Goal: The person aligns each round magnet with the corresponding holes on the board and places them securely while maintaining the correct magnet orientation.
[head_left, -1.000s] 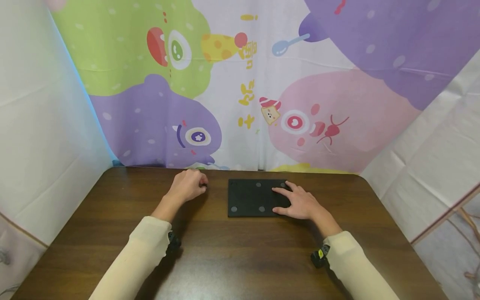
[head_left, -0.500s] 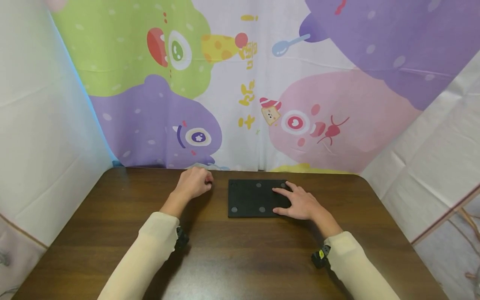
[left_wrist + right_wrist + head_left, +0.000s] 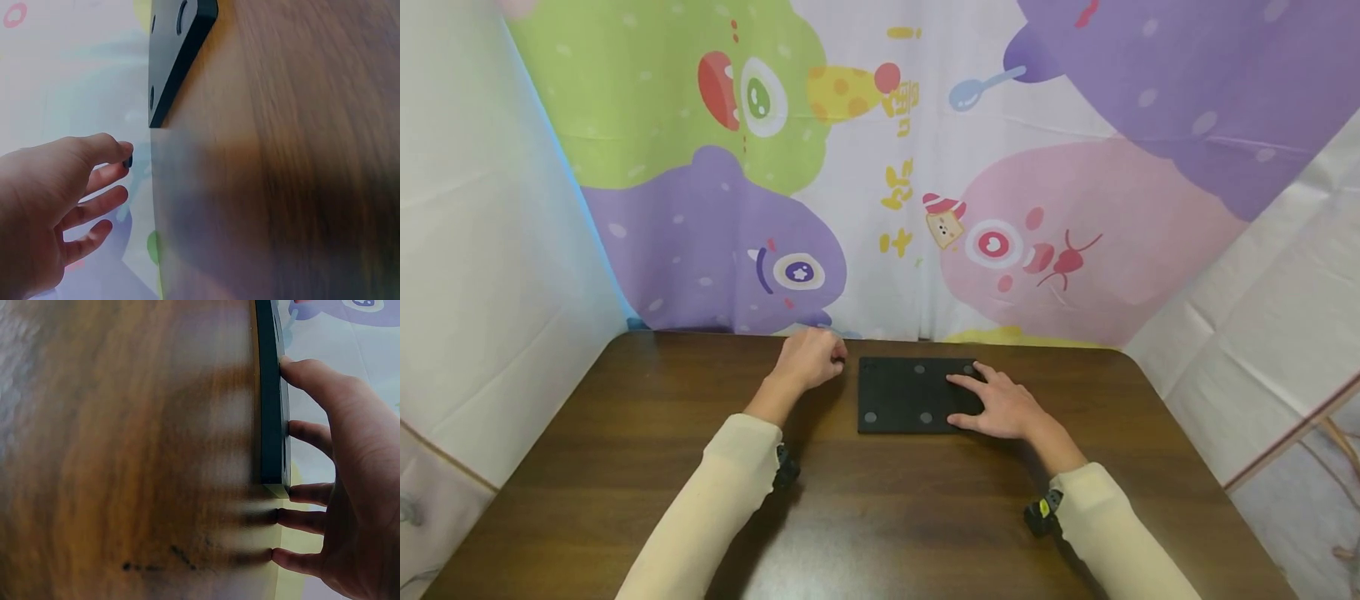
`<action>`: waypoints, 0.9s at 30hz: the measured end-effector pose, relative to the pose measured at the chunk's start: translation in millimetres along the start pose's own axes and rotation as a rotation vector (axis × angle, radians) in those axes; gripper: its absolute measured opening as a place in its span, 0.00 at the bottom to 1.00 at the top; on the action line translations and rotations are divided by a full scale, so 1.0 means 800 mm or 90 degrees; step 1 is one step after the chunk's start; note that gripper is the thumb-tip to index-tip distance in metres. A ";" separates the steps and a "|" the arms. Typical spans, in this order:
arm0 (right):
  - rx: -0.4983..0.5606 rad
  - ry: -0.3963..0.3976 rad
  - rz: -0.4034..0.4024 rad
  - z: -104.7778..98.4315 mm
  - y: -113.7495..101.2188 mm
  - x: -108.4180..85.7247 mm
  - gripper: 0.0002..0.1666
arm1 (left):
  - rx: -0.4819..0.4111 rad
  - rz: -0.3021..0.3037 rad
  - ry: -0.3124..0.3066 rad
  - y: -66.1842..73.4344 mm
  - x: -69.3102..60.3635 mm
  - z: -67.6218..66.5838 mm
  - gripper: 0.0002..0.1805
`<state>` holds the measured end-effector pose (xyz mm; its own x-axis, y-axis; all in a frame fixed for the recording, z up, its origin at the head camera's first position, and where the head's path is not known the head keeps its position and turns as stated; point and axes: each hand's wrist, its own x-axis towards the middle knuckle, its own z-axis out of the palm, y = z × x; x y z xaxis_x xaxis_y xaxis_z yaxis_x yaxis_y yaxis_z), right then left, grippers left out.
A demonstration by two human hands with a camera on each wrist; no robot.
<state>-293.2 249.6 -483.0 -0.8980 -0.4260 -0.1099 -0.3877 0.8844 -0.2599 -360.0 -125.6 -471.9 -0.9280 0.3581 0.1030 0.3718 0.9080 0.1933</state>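
A flat black rectangular board (image 3: 891, 392) lies near the table's back edge, with several round grey spots on its upper face. My left hand (image 3: 808, 358) hovers just left of the board, apart from it. Thumb and forefinger pinch a small dark piece (image 3: 128, 161), mostly hidden by the fingertips; its kind cannot be told. The other fingers of that hand are loosely bent. My right hand (image 3: 1006, 406) rests on the board's right end with fingers spread. In the right wrist view its thumb and nearer fingertips touch the board (image 3: 270, 394), while the farther fingers reach past its end.
The brown wooden table (image 3: 880, 517) has rounded back corners. Behind it hangs a curtain (image 3: 880, 292) printed with cartoon monsters, close to the back edge. White fabric walls (image 3: 490, 250) stand on both sides.
My left hand has moved right, toward the board, with the small dark piece in its fingers. The right hand and the board have stayed in place.
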 end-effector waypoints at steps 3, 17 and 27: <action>-0.006 -0.005 0.007 -0.001 -0.003 -0.001 0.49 | 0.001 0.014 0.024 -0.025 0.033 0.046 0.07; -0.003 0.033 -0.044 0.015 0.019 0.005 0.53 | 0.001 0.017 0.047 -0.029 0.071 0.103 0.09; 0.002 -0.002 -0.006 -0.003 -0.002 -0.003 0.51 | -0.011 0.014 0.055 -0.015 0.076 0.110 0.11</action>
<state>-290.8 249.5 -479.5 -0.8938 -0.4348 -0.1103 -0.3954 0.8797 -0.2642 -423.1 -95.7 -554.0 -0.9143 0.3571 0.1909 0.3931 0.8959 0.2070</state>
